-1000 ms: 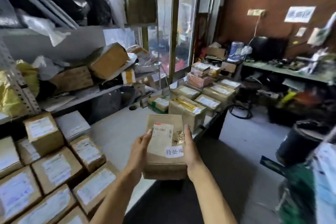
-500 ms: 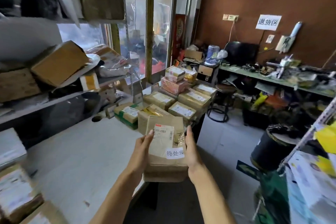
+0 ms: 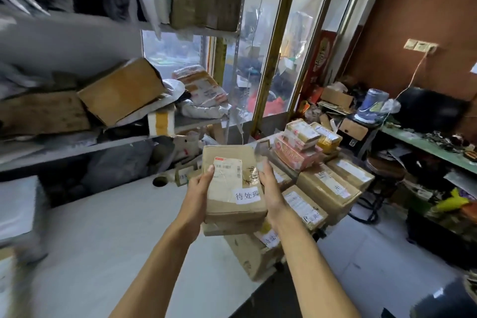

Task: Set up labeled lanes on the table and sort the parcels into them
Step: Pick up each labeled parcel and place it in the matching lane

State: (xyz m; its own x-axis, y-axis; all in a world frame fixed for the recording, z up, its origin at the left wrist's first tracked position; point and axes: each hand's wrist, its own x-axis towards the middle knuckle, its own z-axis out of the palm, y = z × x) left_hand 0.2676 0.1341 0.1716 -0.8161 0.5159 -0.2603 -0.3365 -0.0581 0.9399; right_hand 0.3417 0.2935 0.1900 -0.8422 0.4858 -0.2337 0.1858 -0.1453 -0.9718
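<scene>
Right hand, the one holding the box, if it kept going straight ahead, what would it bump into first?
Probably the pink parcel stacked on the brown boxes beyond the right hand and its held box; depth is unclear.

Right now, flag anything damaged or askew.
The held parcel, gripped by the left hand and right hand, has crumpled tape. On the shelf, a cardboard box lies tilted.

1. Just one view here, a wide-angle head cam looking forward and down along the person's forearms.
2. It sits close over the table (image 3: 108, 227), facing the window (image 3: 258, 59) and the shelves (image 3: 77, 147) on the left.
</scene>
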